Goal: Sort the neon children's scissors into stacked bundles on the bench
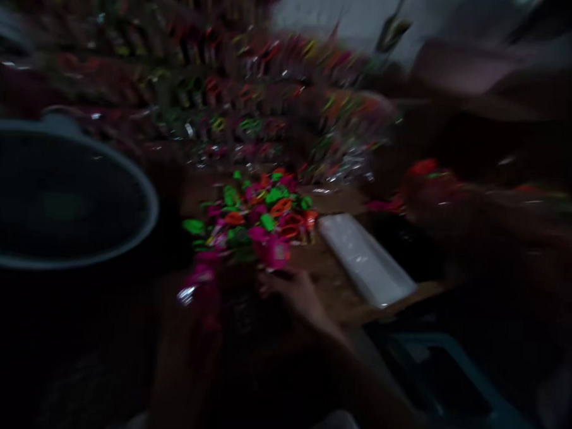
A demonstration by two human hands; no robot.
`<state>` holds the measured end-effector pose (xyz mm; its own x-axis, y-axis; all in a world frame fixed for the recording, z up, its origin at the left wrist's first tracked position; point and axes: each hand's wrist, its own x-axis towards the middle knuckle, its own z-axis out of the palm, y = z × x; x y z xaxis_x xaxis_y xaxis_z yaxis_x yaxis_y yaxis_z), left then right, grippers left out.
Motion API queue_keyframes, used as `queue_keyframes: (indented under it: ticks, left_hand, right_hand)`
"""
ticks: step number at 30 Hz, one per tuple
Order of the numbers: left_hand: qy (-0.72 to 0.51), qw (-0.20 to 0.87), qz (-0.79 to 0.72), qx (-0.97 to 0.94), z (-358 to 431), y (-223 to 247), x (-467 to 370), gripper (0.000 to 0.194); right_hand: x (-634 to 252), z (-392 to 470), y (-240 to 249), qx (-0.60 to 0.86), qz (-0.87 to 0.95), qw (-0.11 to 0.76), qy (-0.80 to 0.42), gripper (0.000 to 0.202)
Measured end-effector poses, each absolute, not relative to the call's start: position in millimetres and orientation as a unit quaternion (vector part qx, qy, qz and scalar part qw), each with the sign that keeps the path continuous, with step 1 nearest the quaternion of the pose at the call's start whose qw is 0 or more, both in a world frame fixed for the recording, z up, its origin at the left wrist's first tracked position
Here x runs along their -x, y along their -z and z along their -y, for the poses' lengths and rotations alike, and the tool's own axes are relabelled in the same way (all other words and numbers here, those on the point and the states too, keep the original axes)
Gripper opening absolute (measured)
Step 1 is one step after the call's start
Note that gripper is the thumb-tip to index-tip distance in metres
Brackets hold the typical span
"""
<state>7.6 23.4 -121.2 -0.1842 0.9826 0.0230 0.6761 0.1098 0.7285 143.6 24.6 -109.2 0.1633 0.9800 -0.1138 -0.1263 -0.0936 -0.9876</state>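
Note:
A pile of small neon green, orange and pink pieces lies on a brown surface in the middle. At the near edge of the pile, my right hand has its fingers close together just below a bright pink piece with a pale patch; blur and darkness hide whether they touch. Pink, shiny wrapping covers the place of my left hand, at the end of the left forearm. The left fingers cannot be made out.
A large round rim stands at the left. Right of the pile lies a white tray-like box. A blue plastic frame sits at the lower right. Rows of bagged colourful items rise behind.

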Motion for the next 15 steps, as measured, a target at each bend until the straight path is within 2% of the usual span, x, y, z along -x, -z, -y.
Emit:
queue_keyframes:
  ticks: [3, 6, 15]
  left_hand:
    - [-0.336, 0.173, -0.605, -0.701, 4.6, 119.1, 49.7, 0.036]
    - [-0.348, 0.114, -0.527, -0.767, 14.2, 121.6, 65.5, 0.033]
    - [-0.336, 0.158, -0.535, -0.759, 16.2, 126.9, 57.1, 0.04]
  right_hand:
    - [-134.8, 7.1, 133.0, 0.563, 0.304, 0.51, -0.575, 0.026]
    - [-113.9, 30.4, 144.3, 0.556, 0.341, 0.463, -0.6, 0.023]
    - [-91.4, 29.7, 148.5, 0.612, 0.507, 0.405, -0.453, 0.009]
